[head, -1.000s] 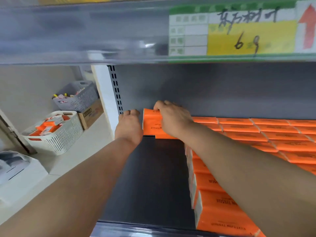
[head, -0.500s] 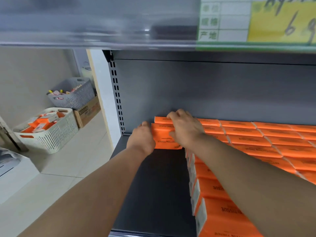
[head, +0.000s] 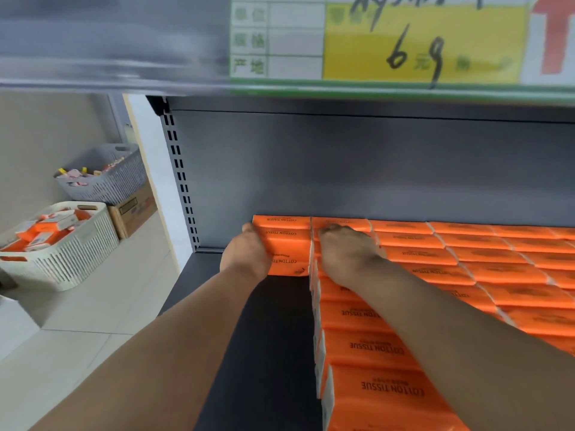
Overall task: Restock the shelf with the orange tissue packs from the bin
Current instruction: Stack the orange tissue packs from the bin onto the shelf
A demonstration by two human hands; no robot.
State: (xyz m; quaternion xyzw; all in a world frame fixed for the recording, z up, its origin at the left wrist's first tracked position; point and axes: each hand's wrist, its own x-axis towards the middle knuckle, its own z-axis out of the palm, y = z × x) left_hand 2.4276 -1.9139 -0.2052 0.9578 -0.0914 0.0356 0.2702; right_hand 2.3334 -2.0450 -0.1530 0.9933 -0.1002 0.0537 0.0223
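Left hand (head: 245, 255) and right hand (head: 347, 255) flank tissue packs (head: 287, 244).

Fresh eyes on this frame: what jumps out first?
Tight rows of orange tissue packs cover the right of the dark shelf. At the back, the left hand and right hand flank a short stack of the same packs. A yellow handwritten price tag sits above, top right.
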